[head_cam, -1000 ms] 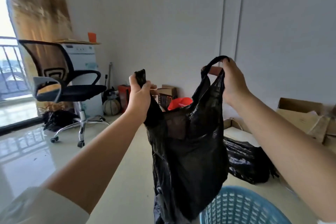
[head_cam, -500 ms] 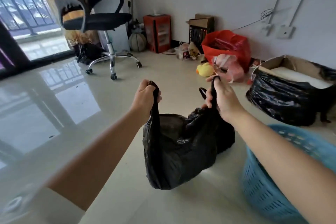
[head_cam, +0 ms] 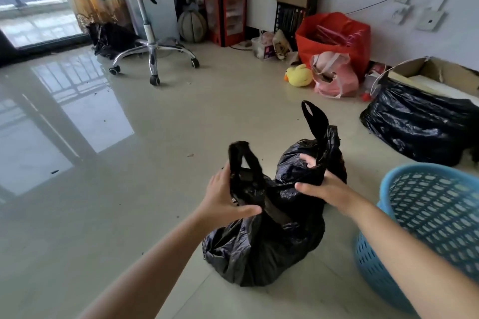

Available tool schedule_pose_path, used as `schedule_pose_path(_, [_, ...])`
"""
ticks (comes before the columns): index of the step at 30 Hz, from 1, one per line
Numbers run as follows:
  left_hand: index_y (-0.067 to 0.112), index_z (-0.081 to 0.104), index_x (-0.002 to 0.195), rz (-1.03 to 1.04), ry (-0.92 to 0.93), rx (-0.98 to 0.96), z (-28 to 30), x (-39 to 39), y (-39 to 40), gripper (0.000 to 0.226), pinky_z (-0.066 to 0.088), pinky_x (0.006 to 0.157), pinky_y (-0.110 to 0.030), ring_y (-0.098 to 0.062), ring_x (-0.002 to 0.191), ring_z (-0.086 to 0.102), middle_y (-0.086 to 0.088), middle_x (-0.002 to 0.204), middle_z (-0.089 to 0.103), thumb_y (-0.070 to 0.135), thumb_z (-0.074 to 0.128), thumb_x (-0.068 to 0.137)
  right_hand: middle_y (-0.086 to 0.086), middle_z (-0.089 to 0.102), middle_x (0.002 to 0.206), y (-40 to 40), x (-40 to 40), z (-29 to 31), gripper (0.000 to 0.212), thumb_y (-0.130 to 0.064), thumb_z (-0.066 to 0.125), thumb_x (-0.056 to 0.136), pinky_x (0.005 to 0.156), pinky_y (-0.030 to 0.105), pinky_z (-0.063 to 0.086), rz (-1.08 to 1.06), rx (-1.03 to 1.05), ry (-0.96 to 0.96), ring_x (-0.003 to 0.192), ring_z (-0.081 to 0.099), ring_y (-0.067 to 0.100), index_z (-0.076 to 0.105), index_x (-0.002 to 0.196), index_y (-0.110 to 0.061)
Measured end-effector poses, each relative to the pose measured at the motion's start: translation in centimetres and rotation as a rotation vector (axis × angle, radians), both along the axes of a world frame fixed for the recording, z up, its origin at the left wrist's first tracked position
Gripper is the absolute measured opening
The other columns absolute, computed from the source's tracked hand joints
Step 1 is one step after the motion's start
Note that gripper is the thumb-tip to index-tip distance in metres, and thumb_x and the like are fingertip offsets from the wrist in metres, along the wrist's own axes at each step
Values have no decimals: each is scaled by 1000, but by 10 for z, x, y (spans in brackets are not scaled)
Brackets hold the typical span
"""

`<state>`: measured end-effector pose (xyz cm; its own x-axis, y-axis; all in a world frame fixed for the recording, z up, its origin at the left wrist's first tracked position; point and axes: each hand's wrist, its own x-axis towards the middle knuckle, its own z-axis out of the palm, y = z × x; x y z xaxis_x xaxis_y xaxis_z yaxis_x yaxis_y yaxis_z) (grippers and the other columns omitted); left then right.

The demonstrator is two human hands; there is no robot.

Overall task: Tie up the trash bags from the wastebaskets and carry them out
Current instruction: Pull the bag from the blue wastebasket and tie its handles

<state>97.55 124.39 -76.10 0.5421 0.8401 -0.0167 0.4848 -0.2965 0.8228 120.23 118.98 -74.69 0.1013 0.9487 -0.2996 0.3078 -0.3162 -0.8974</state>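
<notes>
The tying step is in hand. The black plastic trash bag (head_cam: pixel 261 243), full and slumped, is set on the glossy beige tiled floor (head_cam: pixel 134 215) just beside the blue perforated plastic wastebasket (head_cam: pixel 435 217), and its mouth is not yet knotted. Both loop handles are seen standing up from the bag: the left handle loop (head_cam: pixel 242 155) and the taller right handle loop (head_cam: pixel 315 118).

The left hand (head_cam: pixel 223 197) is placed at the base of the left handle loop, with the thumb stretched out across the bag's front and the fingers behind the plastic; the grip is only loosely closed about the gathered neck of that loop. The right hand (head_cam: pixel 320 184) is wrapped around the bunched plastic under the right handle loop, thumb in front and fingertips showing over the top, so this side is pinched more firmly.

For the next move, it is judged that the two loops must be drawn toward each other, crossed and pulled snug, with the bag kept down on the floor so that nothing is spilled.

A second black bag (head_cam: pixel 420 127) is seen well apart, near the wall.
</notes>
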Motion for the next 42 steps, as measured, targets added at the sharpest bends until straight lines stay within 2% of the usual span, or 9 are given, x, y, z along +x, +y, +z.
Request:
schedule_pose_path(5, [18,9,149,-12,141,27,-17,15,-5,124,14,116,-31,-14,138,14,1,145,22,65,60,46,3,61,109,19,-12,-18,29,-6,61,85,92,27,44,-36,-62,92,114,55,22,58,113,-13])
schedule_pose_path(10, [13,52,129,36,268,184,-27,21,5,51,25,104,-22,-21,122,36,-3,124,51,38,56,84,-6,69,75,33,-25,-9,33,-6,39,97,74,24,48,-414,40,405,77,61,10,67,79,-14])
schedule_pose_path(13, [8,66,98,35,-75,-153,-23,20,7,16,39,88,-18,-21,105,50,-1,97,58,12,50,94,-1,71,52,40,-26,-9,64,-18,34,99,66,31,51,-566,59,636,54,69,12,69,46,-9])
schedule_pose_path(17, [5,53,62,314,-699,-830,-16,16,24,43,50,73,-26,-10,57,65,0,56,65,9,33,100,-5,33,25,52,-13,-24,46,-27,32,100,45,24,41,-834,24,694,22,33,10,32,57,-11])
schedule_pose_path(22, [14,28,62,642,-1051,-1049,-32,38,41,38,41,53,-25,-10,27,29,6,32,29,6,27,99,-4,38,35,56,-1,-39,25,-13,49,79,30,10,21,-513,-118,633,24,27,4,32,61,-15])
schedule_pose_path(27, [15,36,72,679,-713,-1026,-44,45,46,25,24,43,-21,-14,46,23,-1,54,25,16,36,97,11,53,78,58,5,-55,31,13,32,85,38,13,40,-221,-235,325,65,48,16,56,71,-2])
schedule_pose_path(31, [7,41,69,621,-572,-870,-51,41,44,31,29,52,-20,-15,54,37,-7,60,40,-8,31,94,-2,72,72,60,9,-67,36,0,31,96,75,18,50,-89,-130,354,79,67,13,59,74,-6])
schedule_pose_path(36, [12,46,75,604,-1248,-894,-61,25,22,35,50,53,-15,-9,41,56,5,41,51,16,23,102,-3,67,51,69,7,-73,34,-15,24,100,61,22,58,-188,66,1005,55,69,11,51,79,-16])
schedule_pose_path(42, [15,43,72,665,-1154,-746,-57,9,-12,37,27,61,-20,-7,30,43,9,26,31,21,21,102,-8,26,26,76,-34,-72,34,-23,24,101,28,10,28,173,-219,770,20,24,1,44,76,-11])
